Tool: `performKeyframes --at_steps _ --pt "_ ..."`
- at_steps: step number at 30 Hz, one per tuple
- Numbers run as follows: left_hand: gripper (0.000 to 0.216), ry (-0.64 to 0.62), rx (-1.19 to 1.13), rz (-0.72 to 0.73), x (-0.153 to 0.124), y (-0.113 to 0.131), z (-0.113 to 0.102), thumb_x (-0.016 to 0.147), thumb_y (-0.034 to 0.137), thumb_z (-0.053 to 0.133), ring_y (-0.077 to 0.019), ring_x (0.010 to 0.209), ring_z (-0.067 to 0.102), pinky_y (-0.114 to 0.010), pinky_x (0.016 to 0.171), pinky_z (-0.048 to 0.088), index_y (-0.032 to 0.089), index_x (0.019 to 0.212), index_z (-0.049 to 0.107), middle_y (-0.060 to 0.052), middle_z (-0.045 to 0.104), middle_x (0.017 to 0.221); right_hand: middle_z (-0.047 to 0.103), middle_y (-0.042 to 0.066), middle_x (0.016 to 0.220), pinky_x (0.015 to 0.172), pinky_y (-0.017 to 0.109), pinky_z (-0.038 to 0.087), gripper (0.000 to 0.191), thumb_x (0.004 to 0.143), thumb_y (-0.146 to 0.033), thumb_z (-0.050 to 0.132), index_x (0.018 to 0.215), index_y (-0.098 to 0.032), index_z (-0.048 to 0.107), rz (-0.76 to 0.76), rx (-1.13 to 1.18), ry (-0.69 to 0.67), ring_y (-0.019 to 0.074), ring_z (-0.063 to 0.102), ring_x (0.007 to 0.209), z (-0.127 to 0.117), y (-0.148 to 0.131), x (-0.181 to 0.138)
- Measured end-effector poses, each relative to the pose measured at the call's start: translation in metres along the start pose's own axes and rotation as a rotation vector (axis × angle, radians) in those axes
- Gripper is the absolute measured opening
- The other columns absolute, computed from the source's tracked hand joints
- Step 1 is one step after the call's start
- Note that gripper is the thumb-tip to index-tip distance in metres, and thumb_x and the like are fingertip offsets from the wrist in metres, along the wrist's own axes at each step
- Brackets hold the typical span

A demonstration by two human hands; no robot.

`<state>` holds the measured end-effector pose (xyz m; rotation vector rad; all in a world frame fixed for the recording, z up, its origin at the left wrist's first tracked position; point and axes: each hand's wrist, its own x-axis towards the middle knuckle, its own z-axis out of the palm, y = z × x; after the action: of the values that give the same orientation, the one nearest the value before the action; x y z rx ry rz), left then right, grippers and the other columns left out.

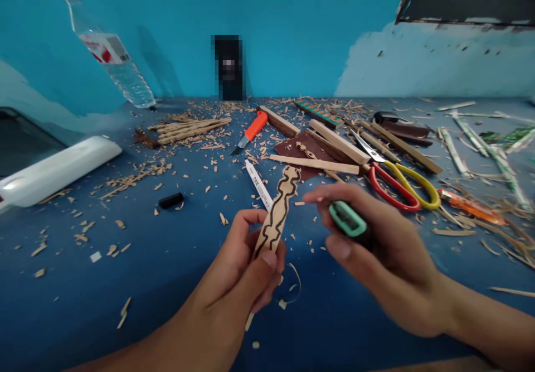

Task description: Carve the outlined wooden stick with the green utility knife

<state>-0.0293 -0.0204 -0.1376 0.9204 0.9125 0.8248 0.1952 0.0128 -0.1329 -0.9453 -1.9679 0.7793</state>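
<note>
Pinched between the thumb and fingers of my left hand (254, 271) is a flat wooden strip (280, 210) with wavy black lines drawn along it; it tilts up and away from me. My right hand (380, 255), just to the right and apart from the strip, is wrapped around a tool with a mint-green and black handle (348, 218). The tool's working end does not show. Behind the strip lies a white marker (258, 184), partly covered by my left hand. A black marker cap (171, 200) rests farther left.
Red-and-yellow scissors (395, 185), an orange cutter knife (251, 132) with its blade out, and wooden sticks (340, 143) lie beyond my hands. An orange cutter (472, 207) is at right. Shavings litter the blue table (146, 266). A water bottle (117, 65) stands at back left.
</note>
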Motion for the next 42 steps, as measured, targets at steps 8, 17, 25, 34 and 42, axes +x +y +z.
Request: performKeyframes --at_steps 8,17,25,34,42 --pt "0.040 0.035 0.021 0.073 -0.001 -0.003 0.004 0.089 0.041 0.081 -0.0113 0.089 0.060 -0.019 0.078 0.052 0.033 0.121 0.059 0.002 0.064 0.106 0.069 0.003 0.093 0.058 0.032 0.043 0.029 0.105 -0.044 0.047 0.122 -0.020 0.050 -0.298 -0.489 -0.166 0.0185 0.064 0.070 0.006 0.005 0.007" --pt "0.077 0.146 0.015 -0.001 -0.006 -0.002 0.011 0.073 0.034 0.092 -0.0319 0.119 0.066 -0.041 0.096 0.058 0.026 0.140 0.056 -0.013 0.070 0.130 0.065 0.005 0.085 0.052 0.034 0.039 0.016 0.103 -0.035 0.042 0.105 -0.021 0.050 -0.297 -0.538 -0.183 0.0196 0.058 0.062 0.019 -0.002 0.002" --pt "0.058 0.113 0.183 -0.009 -0.002 -0.006 0.006 0.087 0.047 0.078 -0.0184 0.080 0.058 -0.032 0.078 0.054 0.027 0.134 0.052 0.000 0.064 0.090 0.066 0.005 0.087 0.054 0.034 0.041 0.016 0.105 -0.036 0.039 0.104 -0.022 0.047 -0.292 -0.552 -0.210 0.0199 0.060 0.064 0.022 -0.001 0.001" --pt "0.025 0.149 0.309 0.070 -0.005 -0.006 0.002 0.096 0.049 0.066 -0.0094 0.048 0.033 -0.021 0.045 0.033 0.026 0.104 0.060 0.009 0.041 0.059 0.069 0.008 0.084 0.050 0.034 0.044 0.022 0.106 -0.035 0.035 0.106 -0.019 0.050 -0.266 -0.764 -0.080 0.0224 0.066 0.059 0.033 -0.006 -0.001" --pt "0.030 0.196 0.132 0.008 -0.004 -0.015 0.006 0.097 0.053 0.064 -0.0097 0.043 0.024 -0.022 0.041 0.027 0.028 0.113 0.061 0.012 0.034 0.055 0.068 0.007 0.080 0.046 0.034 0.044 0.028 0.109 -0.035 0.028 0.102 -0.020 0.050 -0.213 -0.900 -0.064 0.0232 0.065 0.054 0.045 -0.007 -0.002"
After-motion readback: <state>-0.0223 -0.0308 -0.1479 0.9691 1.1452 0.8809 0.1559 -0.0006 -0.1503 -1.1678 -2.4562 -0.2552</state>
